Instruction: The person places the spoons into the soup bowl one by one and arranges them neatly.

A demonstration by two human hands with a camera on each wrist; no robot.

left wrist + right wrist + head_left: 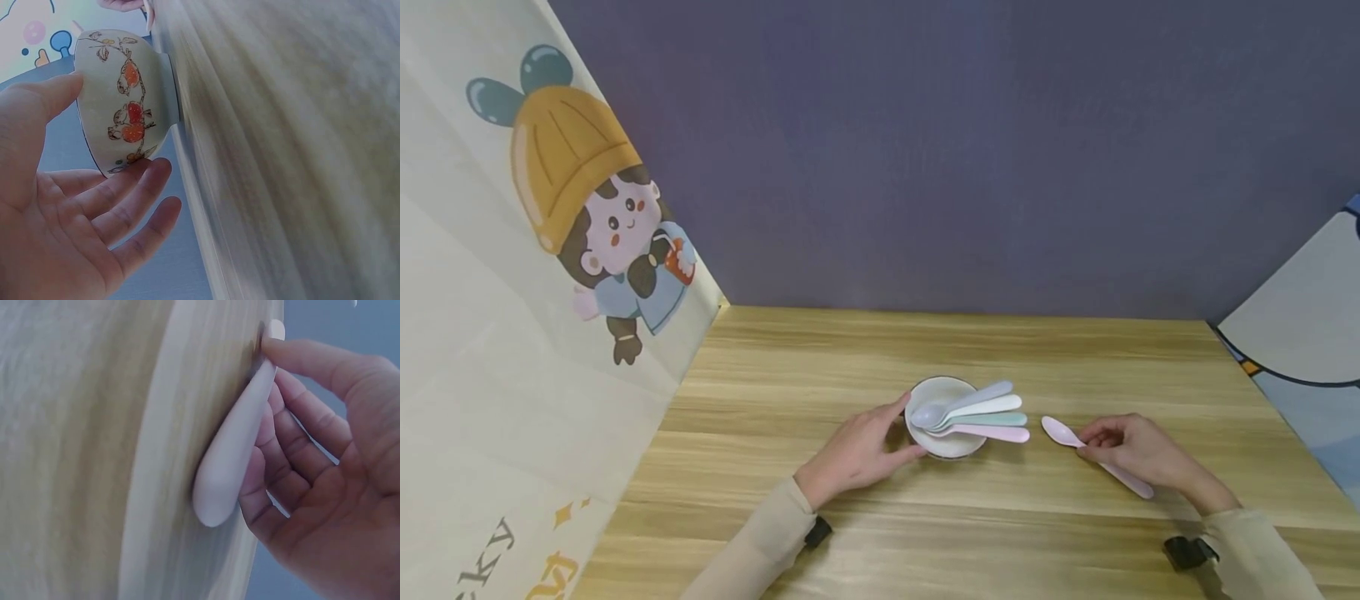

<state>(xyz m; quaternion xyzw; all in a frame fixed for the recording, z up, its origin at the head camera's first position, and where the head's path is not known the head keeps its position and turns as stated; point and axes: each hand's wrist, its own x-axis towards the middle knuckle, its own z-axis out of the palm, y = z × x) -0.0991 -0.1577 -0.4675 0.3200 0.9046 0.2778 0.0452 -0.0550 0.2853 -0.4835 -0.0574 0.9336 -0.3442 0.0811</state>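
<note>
My left hand [861, 450] holds a small white bowl [942, 389] between thumb and fingers, from its left side. In the left wrist view the bowl [100, 125] has a dark rim and a painted branch with orange and red fruit, and its foot is on the table. Inside lie a lavender spoon [992, 390], a white spoon [1000, 404], a green spoon [1000, 419] and a pink spoon [1000, 433], handles over the right rim. To the right, my right hand [1138, 450] pinches another pale pink spoon [1060, 431] by its handle, low over the table.
The wooden table [775, 358] meets a dark blue-grey panel [925, 167] at its back edge. A cream wall sheet [475, 292] with a cartoon figure borders the left side, and a printed panel [1300, 308] the right. Black straps [1187, 552] sit at both wrists.
</note>
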